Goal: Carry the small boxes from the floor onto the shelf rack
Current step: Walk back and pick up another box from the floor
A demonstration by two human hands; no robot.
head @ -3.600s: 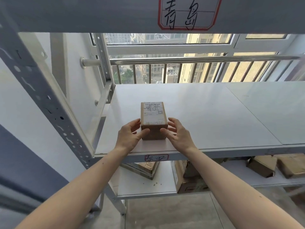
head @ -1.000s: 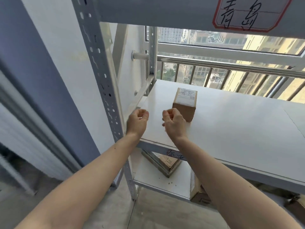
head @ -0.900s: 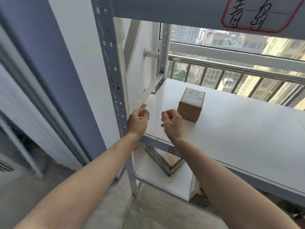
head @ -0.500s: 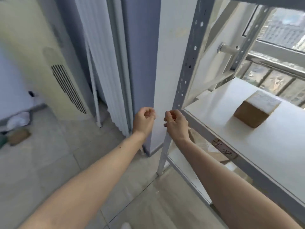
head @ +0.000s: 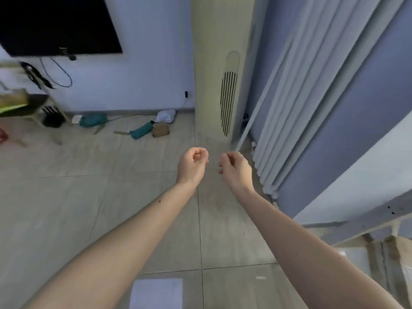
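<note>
My left hand [head: 193, 166] and my right hand [head: 235, 169] hang side by side over the tiled floor, both with fingers curled in and nothing held. Only a corner of the shelf rack [head: 365, 216] shows at the right edge, with cardboard [head: 389, 253] under its lower beam. A small brown box [head: 160, 130] lies on the floor near the far wall, well beyond my hands. The box set on the shelf is out of view.
A tall cream air conditioner [head: 223, 70] stands ahead, white curtains [head: 296, 108] to its right. Teal bundles [head: 141, 132], a white cloth [head: 166, 115] and cables lie along the wall. A dark screen [head: 55, 25] hangs upper left. A white sheet [head: 156, 293] lies at my feet.
My view has swung left, away from the shelf and its box, onto the room floor. Both hands stay curled and empty, drawn back from the shelf edge.
</note>
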